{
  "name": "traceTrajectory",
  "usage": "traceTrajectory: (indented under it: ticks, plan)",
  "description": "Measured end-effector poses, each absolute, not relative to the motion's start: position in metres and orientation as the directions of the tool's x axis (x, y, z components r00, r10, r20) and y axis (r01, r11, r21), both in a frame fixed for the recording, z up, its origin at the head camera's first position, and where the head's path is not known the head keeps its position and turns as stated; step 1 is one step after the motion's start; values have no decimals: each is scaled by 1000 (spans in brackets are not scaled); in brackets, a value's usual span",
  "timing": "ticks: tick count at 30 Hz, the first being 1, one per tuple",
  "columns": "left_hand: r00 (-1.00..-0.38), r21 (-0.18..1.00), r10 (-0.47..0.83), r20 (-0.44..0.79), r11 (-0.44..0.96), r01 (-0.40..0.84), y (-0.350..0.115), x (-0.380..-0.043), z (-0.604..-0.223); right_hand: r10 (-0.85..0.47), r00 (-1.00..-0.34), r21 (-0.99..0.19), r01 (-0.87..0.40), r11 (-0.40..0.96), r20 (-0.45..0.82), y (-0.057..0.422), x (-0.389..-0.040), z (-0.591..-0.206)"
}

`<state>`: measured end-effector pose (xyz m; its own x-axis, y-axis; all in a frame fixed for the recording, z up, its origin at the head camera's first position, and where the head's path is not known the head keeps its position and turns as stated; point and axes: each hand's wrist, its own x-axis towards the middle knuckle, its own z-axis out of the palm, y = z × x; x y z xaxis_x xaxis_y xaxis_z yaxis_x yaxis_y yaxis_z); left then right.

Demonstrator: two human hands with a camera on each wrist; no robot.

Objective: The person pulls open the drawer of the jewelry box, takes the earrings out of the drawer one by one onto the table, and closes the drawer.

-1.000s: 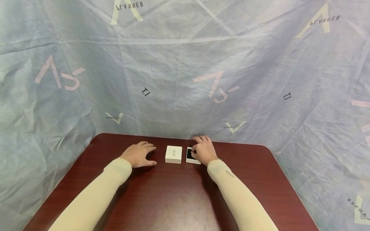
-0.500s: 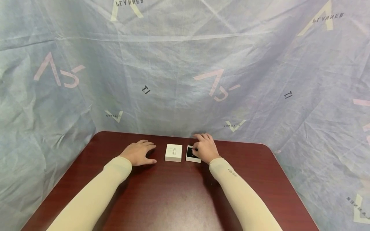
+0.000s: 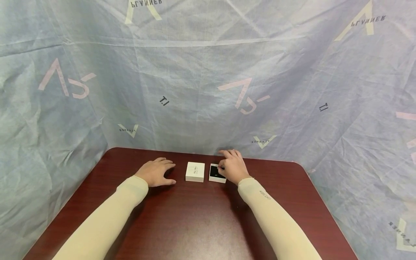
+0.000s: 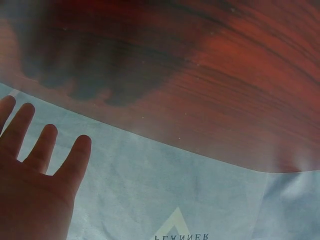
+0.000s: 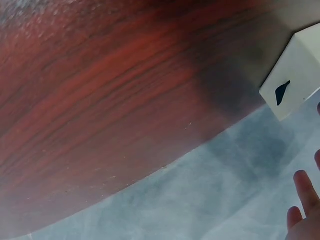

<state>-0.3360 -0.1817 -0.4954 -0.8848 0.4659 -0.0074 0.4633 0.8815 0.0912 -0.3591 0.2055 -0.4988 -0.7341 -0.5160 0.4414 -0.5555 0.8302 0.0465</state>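
In the head view my left hand [image 3: 155, 173] rests over the table with its fingers spread, holding nothing; a white lid-like square box [image 3: 195, 172] with dark lettering stands just right of it. To the right of that is a shallow white box [image 3: 217, 179] with a black lining, uncovered. A tiny pale item [image 3: 216, 175] shows on the lining. My right hand [image 3: 234, 168] hangs over that box's right side, thumb and index finger close together at the lining, other fingers extended. I cannot tell whether anything is between those fingertips. In the right wrist view the box's white side [image 5: 295, 85] appears.
The dark red wooden table [image 3: 195, 216] has rounded far corners. Behind it and on both sides hangs a pale grey-blue printed cloth [image 3: 195, 90], close to the table's far edge.
My right hand has shifted slightly right over the shallow box, uncovering more of the black lining and the tiny item on it. The left hand and lettered box stay in place.
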Motion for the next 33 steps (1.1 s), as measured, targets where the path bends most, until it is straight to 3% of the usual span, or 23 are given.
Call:
traceTrajectory:
  ticks: [20,29,33]
  plan:
    - [-886,85,464,1,883,462,-180,-333,-496,-607,-650,90,-645,759,457,189,-335,-499]
    - [-888,82,460,-4,885,458,-180,-332,-495,-656,-547,171,-686,708,520,189,-326,-504]
    - [-888,81,460,-1,885,458,-179,-332,-496,-678,-538,192,-695,693,501,186,-320,-503]
